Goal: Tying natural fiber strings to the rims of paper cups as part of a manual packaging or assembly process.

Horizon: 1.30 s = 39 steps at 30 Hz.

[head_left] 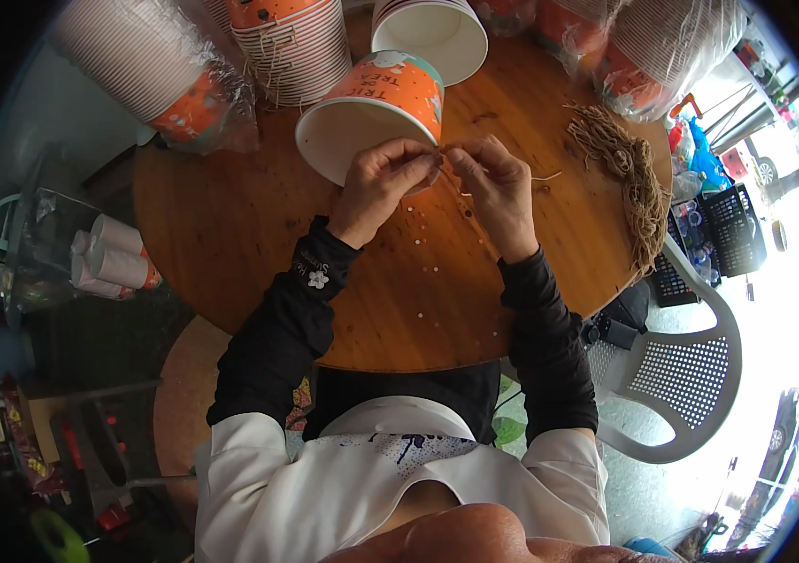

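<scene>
An orange paper bucket (418,98) with a teal patch and white rim lies tilted on the round wooden table (371,324), its mouth toward me. At the right side of its rim, my left hand (384,184) is closed in a pinch, thumb against fingers, on a thin piece of twine (547,176). Close beside it, my right hand (495,190) pinches the same twine, and a loose end sticks out to the right past the fingers. The fingertips nearly meet and hide where the twine joins the rim.
A bundle of tan twine (642,192) lies along the table's right edge. Stacked paper buckets (291,52) and plastic-wrapped stacks (670,56) line the far side, near an upright white bucket (442,42). Small paper dots are scattered before me. A grey chair (686,375) stands right.
</scene>
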Motion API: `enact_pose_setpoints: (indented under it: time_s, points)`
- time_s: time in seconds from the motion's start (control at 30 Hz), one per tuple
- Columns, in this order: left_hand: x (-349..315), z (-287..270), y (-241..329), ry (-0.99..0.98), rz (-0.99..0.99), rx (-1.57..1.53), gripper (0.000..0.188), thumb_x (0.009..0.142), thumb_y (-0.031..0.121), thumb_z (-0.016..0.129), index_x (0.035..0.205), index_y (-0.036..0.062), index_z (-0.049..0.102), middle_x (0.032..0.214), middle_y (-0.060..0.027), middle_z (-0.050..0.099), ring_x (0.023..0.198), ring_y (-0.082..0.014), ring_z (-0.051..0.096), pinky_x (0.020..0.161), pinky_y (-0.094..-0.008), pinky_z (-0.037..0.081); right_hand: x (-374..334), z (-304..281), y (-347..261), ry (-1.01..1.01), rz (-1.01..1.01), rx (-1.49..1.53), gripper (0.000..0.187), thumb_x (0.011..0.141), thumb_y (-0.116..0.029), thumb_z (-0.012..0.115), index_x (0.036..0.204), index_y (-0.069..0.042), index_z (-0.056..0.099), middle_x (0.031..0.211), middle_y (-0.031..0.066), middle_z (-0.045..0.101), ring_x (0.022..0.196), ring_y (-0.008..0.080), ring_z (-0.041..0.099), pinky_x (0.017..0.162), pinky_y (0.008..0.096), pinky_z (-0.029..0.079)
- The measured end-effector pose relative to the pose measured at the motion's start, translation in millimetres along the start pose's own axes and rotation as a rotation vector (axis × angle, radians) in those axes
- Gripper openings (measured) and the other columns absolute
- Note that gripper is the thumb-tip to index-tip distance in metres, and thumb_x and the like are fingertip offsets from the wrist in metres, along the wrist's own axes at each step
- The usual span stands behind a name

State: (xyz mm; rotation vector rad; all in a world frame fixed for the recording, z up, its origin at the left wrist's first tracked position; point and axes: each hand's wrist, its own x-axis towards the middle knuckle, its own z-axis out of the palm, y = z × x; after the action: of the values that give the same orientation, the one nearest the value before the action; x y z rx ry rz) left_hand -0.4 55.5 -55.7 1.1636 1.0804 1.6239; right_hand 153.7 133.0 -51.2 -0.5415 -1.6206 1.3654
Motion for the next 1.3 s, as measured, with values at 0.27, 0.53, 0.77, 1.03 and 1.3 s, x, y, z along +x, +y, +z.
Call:
enact_pose_setpoints:
  time_s: [0.27,0.53,0.77,1.03,1.3]
  points:
    - [0,-3,-6,0.017,0.029,0.105,0.016,0.097,0.015,0.059,0.100,-0.0003,0.064,0.090,-0.0002,0.064,0.083,-0.0063,0.061,0.077,-0.0221,0.052,-5,5,-10,0.030,-0.227,-0.455,0.009,0.082,-0.004,0.071,0.091,-0.002,0.069,0.084,0.0063,0.060,0.068,0.0160,0.060,0.060,0.0278,0.049]
    - [0,-1,-8,0.068,0.021,0.127,0.015,0.097,0.014,0.059,0.099,0.0005,0.064,0.085,0.0000,0.063,0.077,-0.0053,0.058,0.074,-0.0215,0.052,-6,10,-7,0.065,-0.310,-0.513,0.009,0.081,-0.004,0.071,0.089,-0.002,0.067,0.085,0.0081,0.059,0.072,0.0201,0.064,0.060,0.0304,0.052]
    - [-1,8,-2,0.137,0.021,0.110,0.011,0.094,0.009,0.061,0.093,-0.0016,0.061,0.081,-0.0004,0.063,0.075,-0.0062,0.059,0.067,-0.0229,0.049,-6,10,-2,0.031,-0.371,-0.459,0.008,0.081,-0.001,0.070,0.087,-0.002,0.066,0.083,0.0058,0.060,0.066,0.0144,0.057,0.056,0.0260,0.047]
    - [0,8,1,0.159,0.556,0.789,0.011,0.087,0.000,0.066,0.097,0.0030,0.062,0.082,-0.0074,0.061,0.073,-0.0206,0.064,0.063,-0.0306,0.052,-5,8,-4,0.012,-0.284,-0.476,0.010,0.082,-0.006,0.070,0.089,-0.001,0.066,0.082,0.0086,0.059,0.068,0.0196,0.061,0.059,0.0297,0.049]
    - [4,0,-2,0.058,0.769,0.985,0.019,0.081,-0.004,0.067,0.098,0.0040,0.062,0.087,-0.0081,0.059,0.077,-0.0271,0.063,0.066,-0.0355,0.052,-2,0,4,-0.024,-0.017,-0.277,0.013,0.085,-0.010,0.069,0.093,0.000,0.067,0.084,0.0077,0.064,0.068,0.0143,0.059,0.060,0.0268,0.048]
